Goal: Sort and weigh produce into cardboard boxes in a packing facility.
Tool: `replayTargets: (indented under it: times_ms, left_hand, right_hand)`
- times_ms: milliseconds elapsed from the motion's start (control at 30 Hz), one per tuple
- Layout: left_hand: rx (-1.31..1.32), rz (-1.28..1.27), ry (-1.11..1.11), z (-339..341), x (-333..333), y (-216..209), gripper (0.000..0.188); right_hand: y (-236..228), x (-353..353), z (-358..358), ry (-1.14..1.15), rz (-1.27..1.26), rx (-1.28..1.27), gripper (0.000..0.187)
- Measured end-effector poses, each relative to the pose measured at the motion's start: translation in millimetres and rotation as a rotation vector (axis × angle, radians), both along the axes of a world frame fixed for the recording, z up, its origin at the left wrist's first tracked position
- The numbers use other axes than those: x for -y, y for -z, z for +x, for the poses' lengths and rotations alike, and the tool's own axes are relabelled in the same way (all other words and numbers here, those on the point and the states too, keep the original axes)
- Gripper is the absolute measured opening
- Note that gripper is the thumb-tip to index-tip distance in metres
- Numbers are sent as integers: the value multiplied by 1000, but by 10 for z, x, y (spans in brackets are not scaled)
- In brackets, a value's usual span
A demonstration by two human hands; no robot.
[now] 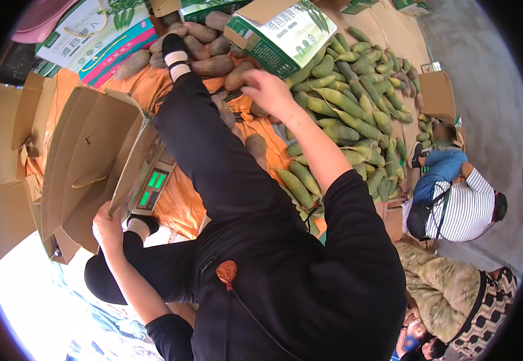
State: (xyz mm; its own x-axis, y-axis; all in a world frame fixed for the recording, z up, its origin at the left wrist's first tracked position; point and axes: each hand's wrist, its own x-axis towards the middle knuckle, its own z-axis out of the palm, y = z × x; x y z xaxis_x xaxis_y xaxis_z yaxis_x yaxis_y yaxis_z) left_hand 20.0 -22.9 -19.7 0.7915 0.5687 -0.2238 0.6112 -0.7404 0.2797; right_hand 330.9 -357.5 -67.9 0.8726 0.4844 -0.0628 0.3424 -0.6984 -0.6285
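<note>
My left hand (108,229) pinches the near edge of an open cardboard box (72,159), at its lower right flap. The box tilts on or against a scale (151,188) with a lit green display. Inside the box a yellow cord handle shows, and I make out no produce in it. My right hand (267,91) reaches over several brownish-pink root vegetables (237,76), fingers apart and slightly bent. Whether its fingertips touch one cannot be seen. Right of that hand lies a big heap of long green radishes (358,108).
Orange sheeting (180,201) lies under the roots and around my legs. A white and green printed carton (282,36) stands beyond my right hand; another printed carton (96,36) stands at the far left. At the right a person in a striped top (466,201) crouches beside the heap.
</note>
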Motion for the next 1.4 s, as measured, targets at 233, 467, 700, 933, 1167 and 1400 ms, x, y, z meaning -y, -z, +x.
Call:
replayTargets:
  times_ms: [233, 467, 700, 933, 1167, 1400]
  left_hand:
    - [-70, -41, -55, 49, 37, 0, 22]
    - [-32, -34, -58, -19, 40, -7, 22]
    - [2, 1, -41, -24, -15, 74, 22]
    - [-73, -23, -105, -42, -4, -62, 23]
    - [-64, 38, -46, 66, 104, -99, 17]
    - [11, 82, 9, -43, 99, -36, 16]
  right_hand:
    - [1203, 1829, -581, 104, -975, -278, 30]
    - [1243, 2418, -1034, 37, -1307, -342, 32]
    - [1259, 2420, -989, 17, -1359, -308, 30]
    - [1422, 2544, -1089, 2, -1267, -175, 24]
    - [1313, 2451, -1084, -53, -1225, -210, 46]
    - [1066, 1669, -651, 49, -550, -114, 70]
